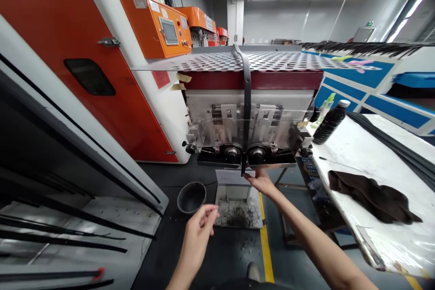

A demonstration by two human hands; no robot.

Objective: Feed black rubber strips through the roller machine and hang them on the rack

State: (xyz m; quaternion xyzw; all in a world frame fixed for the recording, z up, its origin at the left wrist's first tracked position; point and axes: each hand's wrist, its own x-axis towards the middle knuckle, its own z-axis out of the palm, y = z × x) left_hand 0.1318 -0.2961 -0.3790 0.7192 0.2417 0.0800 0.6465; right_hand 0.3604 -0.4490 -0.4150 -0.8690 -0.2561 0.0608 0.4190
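**My right hand point(261, 182) reaches a long flat black strip point(246, 99) below twin steel rollers point(245, 154)**
The strip runs over a perforated grey metal table point(204, 61) behind the rollers and hangs down between them. My right fingers point(253, 176) touch its lower end, though I cannot tell if they grip. Below the rollers, my left hand's point(200, 235) fingers are together, holding nothing visible.

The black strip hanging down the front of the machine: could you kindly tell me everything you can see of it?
The long, flat, matte black rubber-like strip bends over the perforated metal plate, hangs down past a clear guard, and passes between two round metal rollers. Its lower end appears to touch the right hand's fingers.
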